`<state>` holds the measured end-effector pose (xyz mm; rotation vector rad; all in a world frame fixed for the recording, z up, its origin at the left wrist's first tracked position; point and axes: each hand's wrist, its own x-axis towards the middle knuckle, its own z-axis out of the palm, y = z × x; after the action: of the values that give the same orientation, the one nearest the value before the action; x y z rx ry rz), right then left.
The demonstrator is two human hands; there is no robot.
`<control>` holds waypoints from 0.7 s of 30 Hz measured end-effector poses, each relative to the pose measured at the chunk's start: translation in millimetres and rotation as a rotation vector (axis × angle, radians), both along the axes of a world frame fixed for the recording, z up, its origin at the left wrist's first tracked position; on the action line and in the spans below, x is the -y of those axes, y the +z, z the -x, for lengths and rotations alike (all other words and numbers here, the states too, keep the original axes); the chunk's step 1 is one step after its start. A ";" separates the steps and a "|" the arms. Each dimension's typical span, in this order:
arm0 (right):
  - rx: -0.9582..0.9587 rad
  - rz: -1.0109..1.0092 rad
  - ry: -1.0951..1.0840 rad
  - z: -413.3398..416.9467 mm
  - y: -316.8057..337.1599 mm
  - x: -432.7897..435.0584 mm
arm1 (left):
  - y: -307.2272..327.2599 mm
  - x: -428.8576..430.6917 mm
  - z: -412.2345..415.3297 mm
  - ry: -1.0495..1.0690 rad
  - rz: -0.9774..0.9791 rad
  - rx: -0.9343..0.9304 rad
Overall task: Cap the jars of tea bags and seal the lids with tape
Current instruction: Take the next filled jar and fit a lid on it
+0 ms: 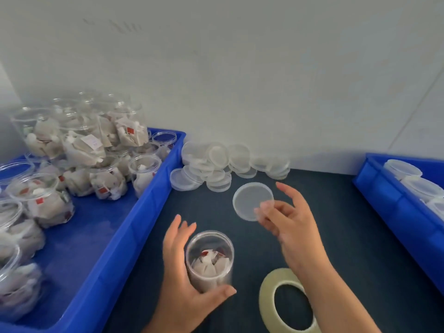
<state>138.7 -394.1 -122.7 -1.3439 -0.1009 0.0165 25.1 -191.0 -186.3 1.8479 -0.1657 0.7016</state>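
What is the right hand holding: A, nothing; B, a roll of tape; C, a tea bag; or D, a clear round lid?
D: the right hand pinches a clear round lid by its edge, while the left hand grips the open jar; the tape roll lies flat on the table.

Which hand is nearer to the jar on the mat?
Left. The left hand grips the jar; the right hand is apart, beyond it to the right, pinching a lid.
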 end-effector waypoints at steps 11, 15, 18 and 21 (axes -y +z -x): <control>-0.027 -0.136 0.278 117.3 -9.5 -15.6 | 88.5 -12.6 25.5 -0.042 -0.677 -0.046; 0.014 0.571 0.188 111.0 -50.8 -30.3 | 77.9 -19.9 10.9 0.084 -0.548 -0.230; 0.099 0.665 0.232 108.7 -66.0 -55.0 | 65.6 -8.7 4.5 0.063 -0.596 -0.317; 0.238 0.714 0.060 109.9 -69.1 -72.5 | 63.2 -4.8 2.9 0.047 -0.683 -0.347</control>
<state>28.8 -321.6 -191.8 -2.0527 -0.3623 -0.0627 22.2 -186.2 -123.1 2.6026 -0.1440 0.3575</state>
